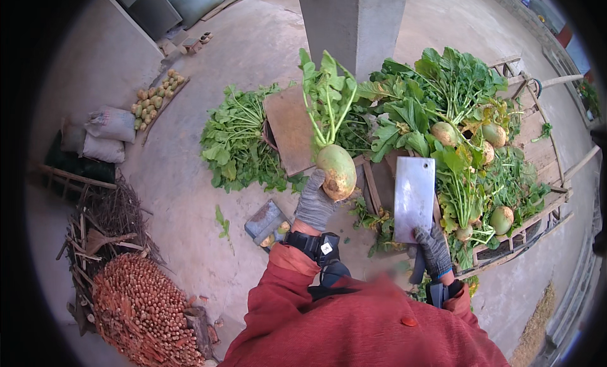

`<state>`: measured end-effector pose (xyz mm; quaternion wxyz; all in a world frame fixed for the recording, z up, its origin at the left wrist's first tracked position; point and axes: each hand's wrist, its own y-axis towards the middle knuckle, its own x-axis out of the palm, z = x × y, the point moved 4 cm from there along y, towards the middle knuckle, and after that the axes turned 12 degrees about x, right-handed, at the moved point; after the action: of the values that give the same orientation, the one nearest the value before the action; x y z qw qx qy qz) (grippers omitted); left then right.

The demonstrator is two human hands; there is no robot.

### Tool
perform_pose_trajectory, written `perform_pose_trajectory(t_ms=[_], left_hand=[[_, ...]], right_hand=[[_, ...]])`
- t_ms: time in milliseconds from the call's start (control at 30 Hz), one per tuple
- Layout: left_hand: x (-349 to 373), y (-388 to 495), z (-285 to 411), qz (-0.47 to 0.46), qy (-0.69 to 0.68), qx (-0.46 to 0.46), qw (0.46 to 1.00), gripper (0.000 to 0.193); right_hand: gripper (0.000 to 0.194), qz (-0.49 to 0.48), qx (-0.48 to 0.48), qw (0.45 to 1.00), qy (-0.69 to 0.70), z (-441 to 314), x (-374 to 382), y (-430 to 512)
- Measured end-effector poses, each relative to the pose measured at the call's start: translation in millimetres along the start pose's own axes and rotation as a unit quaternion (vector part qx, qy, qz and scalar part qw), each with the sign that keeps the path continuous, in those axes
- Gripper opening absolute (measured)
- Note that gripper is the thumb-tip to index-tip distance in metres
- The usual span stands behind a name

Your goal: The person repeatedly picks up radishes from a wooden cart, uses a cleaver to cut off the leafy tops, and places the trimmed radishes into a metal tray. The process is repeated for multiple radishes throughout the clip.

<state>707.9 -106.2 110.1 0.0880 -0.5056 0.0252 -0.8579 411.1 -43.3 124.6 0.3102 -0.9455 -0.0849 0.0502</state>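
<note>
My left hand [314, 203], in a grey knit glove, holds a round green-and-brown turnip-like root [335, 171] from below, its leafy stalks [328, 99] standing upright. Gloved too, my right hand [432, 250] grips the handle of a cleaver [414, 198], whose broad steel blade points away from me, to the right of the root and apart from it. Behind the root lies a brown board [290, 129], with a heap of cut green leaves [237, 139] at its left. Several leafy roots, one a green root [501, 220], lie on a wooden cart [536, 134] at the right.
A concrete pillar [353, 25] rises ahead. A metal container [265, 222] with root pieces sits on the floor left of my wrist. Corn cobs [142, 305] and sticks [114, 215] are piled at lower left; farther back are sacks [111, 124] and heaped roots [156, 99].
</note>
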Motion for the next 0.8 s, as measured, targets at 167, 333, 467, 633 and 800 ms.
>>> perform_pose_trajectory(t_ms=[167,333,467,633,800], left_hand=[[-20.9,12.3,28.6,0.007,0.02,0.01,1.0,0.073],[-31.3,22.8,22.7,0.024,-0.036,0.0,0.999,0.066],[-33.8,21.1,9.9,0.053,-0.036,0.013,0.998,0.067],[-19.0,30.8,3.2,0.071,-0.037,0.019,0.997,0.063],[3.3,40.4,-5.8,0.094,0.053,0.031,0.994,0.06]], right_hand=[[0.037,-0.068,-0.025,0.996,0.043,-68.8,62.5,8.3],[0.038,-0.128,-0.005,0.99,0.053,-102.8,86.8,16.6],[0.037,-0.197,0.041,0.975,0.092,-105.8,83.6,39.7],[0.035,-0.216,0.003,0.971,0.099,-112.1,57.3,57.1],[0.033,-0.193,-0.005,0.975,0.107,-106.1,32.7,72.6]])
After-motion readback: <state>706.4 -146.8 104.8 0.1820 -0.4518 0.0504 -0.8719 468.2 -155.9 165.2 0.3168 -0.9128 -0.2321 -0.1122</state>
